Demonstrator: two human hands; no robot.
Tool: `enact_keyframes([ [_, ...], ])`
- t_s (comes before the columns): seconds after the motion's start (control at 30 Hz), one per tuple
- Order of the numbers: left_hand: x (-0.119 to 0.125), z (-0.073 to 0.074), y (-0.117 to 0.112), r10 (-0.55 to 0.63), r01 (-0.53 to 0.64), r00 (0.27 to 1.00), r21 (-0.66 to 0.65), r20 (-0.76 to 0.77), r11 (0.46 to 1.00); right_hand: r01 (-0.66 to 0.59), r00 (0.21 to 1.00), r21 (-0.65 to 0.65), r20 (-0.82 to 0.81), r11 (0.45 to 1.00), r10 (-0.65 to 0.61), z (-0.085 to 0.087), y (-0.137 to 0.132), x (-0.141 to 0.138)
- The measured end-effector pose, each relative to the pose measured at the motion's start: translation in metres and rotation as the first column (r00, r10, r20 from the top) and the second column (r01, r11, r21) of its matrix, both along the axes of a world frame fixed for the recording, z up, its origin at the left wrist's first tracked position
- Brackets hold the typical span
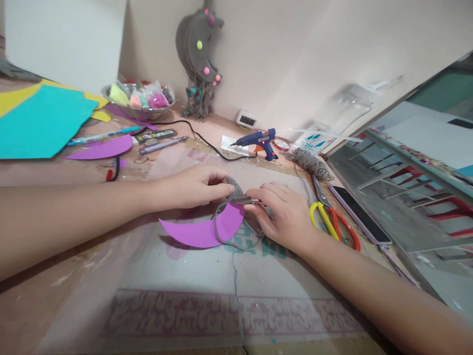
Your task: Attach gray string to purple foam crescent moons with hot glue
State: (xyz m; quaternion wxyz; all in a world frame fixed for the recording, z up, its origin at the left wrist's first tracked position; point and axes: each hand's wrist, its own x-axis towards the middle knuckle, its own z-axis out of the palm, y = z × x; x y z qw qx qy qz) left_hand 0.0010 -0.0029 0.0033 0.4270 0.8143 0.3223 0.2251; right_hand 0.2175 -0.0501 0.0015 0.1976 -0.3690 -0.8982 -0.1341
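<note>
A purple crescent-shaped sheet [195, 233] curves above the table mat in front of me, its left end pointed and free. Grey yarn [235, 185] is wound round its upper right end. My left hand [205, 186] is closed on that wrapped end, thumb pressed on the yarn. My right hand [279, 209] pinches a small, thin grey metal tool [242, 199] against the wrapped part; its exact kind is unclear. A loose strand of yarn loops below the right fingers and crosses the purple crescent.
Behind lie a blue glue gun [254, 140], a yarn skein [310, 163] and a bowl of coloured packets [140, 106]. Scissors [332, 217] and a phone [360, 213] are at right. Turquoise sheets [44, 123], pens and a cutter sit at left. A grey moon decoration [197, 47] hangs on the wall.
</note>
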Motion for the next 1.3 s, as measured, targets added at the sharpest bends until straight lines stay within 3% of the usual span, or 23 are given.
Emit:
enact_keyframes([
  [0.7,0.0004,0.0010,0.0006,-0.005,0.006,1.000,0.026,-0.026,1.000,0.041,0.990,0.067,0.130,0.997,-0.049,0.0026,-0.0041,-0.0048],
  [1.13,0.0006,0.0014,0.0005,-0.018,0.020,0.999,0.048,-0.046,0.999,0.020,0.993,0.042,0.120,0.999,-0.024,0.0012,-0.0024,-0.0033],
  [1.3,0.0000,0.0019,-0.0001,-0.010,0.010,0.999,0.009,-0.032,1.000,0.027,0.999,0.026,0.032,0.999,-0.028,-0.0002,-0.0012,-0.0026],
])
